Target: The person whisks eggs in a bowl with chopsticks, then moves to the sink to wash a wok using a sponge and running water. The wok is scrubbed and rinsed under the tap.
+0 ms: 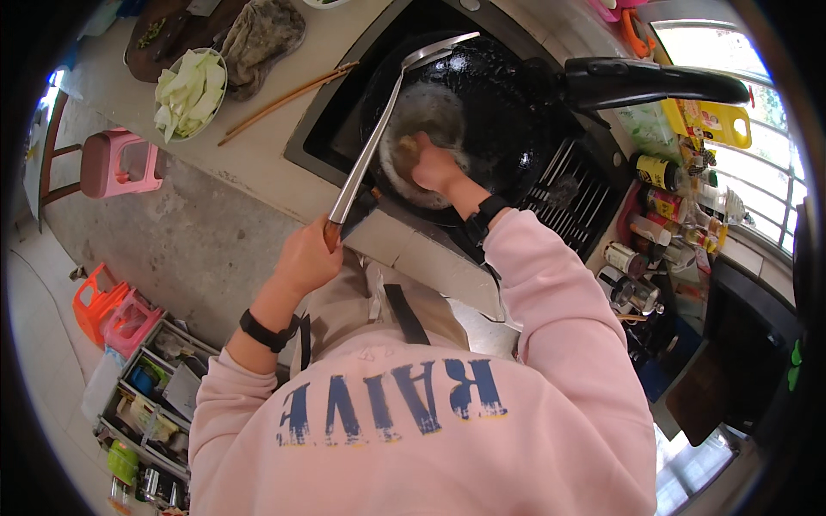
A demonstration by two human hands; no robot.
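In the head view my left hand (308, 257) is closed around the wooden end of the handle of a long metal spatula (374, 145), whose blade lies over the far rim of a black wok (497, 129). Inside the wok my right hand (435, 164) reaches down to foamy water (429, 113) at the left part of the bowl. A small tan clump (408, 143) shows at its fingertips; what it is, and whether all my fingers are closed on it, is hard to see. The wok's black handle (645, 82) points to the right.
Left of the stove (306, 138) lie wooden chopsticks (284, 104), a bowl of cut cabbage (190, 97), a grey cloth (264, 42) and a round cutting board (145, 55) with a knife. Bottles and jars (658, 173) line the right side below the window. A pink stool (122, 164) stands on the floor.
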